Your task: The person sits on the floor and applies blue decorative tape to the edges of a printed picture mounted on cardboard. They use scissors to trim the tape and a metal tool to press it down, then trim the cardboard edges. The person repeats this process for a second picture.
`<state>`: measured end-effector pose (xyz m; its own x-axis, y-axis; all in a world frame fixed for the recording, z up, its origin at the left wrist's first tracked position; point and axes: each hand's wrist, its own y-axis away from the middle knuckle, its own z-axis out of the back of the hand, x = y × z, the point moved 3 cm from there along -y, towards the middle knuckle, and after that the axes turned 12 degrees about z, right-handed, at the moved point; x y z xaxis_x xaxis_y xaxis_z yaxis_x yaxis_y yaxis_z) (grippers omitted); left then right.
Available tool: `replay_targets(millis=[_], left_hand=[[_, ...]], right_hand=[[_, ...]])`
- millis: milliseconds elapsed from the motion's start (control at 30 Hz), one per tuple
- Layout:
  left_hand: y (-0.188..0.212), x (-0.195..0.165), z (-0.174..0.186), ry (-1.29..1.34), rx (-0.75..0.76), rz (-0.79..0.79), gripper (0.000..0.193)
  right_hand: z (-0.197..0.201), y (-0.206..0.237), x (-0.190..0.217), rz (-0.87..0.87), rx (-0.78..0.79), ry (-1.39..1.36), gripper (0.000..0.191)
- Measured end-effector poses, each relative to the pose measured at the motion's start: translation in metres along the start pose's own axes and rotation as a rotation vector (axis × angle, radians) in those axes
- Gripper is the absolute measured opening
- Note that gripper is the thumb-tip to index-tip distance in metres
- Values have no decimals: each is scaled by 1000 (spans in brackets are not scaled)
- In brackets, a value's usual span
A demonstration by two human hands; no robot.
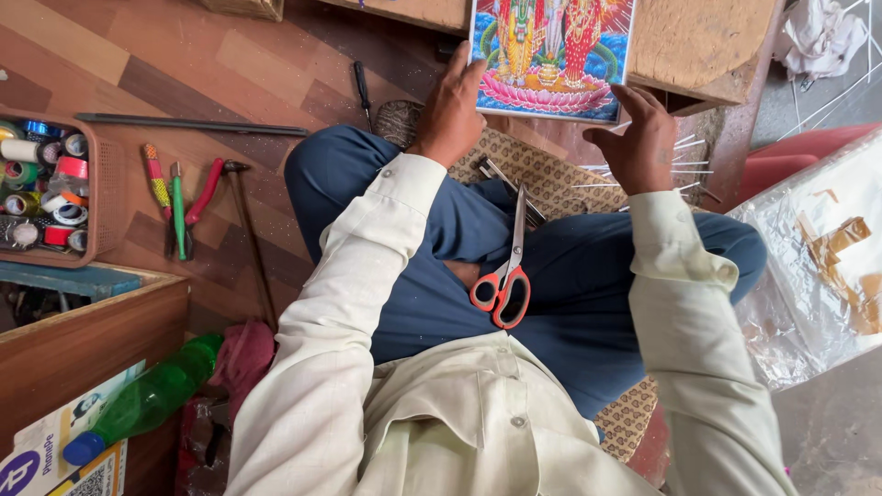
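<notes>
At the far left a basket (108, 197) of tape rolls (41, 188) sits on the floor, kept near the seated person, and just right of it lie pliers (188, 207) and a hammer (248, 239), side by side with their handles toward the person's knee. Lower left, a green bottle (147, 400) lies tilted against a wooden box (87, 335). In the middle, scissors (505, 276) with orange handles rest on the lap, blades pointing away, parked where either of the hands could take them. The left hand (452, 110) lies with fingers curled over the left edge of the picture (551, 55), a bright printed panel that lies flat on a wooden block (698, 46) ahead of the knees; this grip looks meant to keep the panel from sliding. The right hand (638, 147) is spread, fingertips pressing the panel's lower right corner, steadying the other side. Thin nails (684, 165) are scattered just beside that hand. At the far right lies a crinkled plastic sheet (813, 266).
</notes>
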<state>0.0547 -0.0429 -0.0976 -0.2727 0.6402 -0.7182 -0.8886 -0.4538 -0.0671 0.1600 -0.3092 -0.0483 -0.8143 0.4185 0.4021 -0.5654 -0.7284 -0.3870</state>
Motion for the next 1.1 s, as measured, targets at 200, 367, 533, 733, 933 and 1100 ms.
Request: replay_targets(millis=[200,367,533,733,933,1100], left_hand=[[-2,-3,-5,-14,-32,6,60],[-8,-8,-6,-26,-4,32,58],[-6,-12,0,-9,14,54,60],[-8,-17,3,-23,38,73,62],[-7,-20,6,-11,34,49,60],[-7,-22,3,-34,33,57,57]], right_hand=[[-14,9,-19,-212,-74,-34,51],[-8,8,-23,-313,-142,-207,44],[-4,4,-16,-277,-143,-131,44],[-4,6,-17,-302,-121,-89,46],[-5,9,-21,-208,-120,-23,44],[-5,9,-22,-152,-141,57,43]])
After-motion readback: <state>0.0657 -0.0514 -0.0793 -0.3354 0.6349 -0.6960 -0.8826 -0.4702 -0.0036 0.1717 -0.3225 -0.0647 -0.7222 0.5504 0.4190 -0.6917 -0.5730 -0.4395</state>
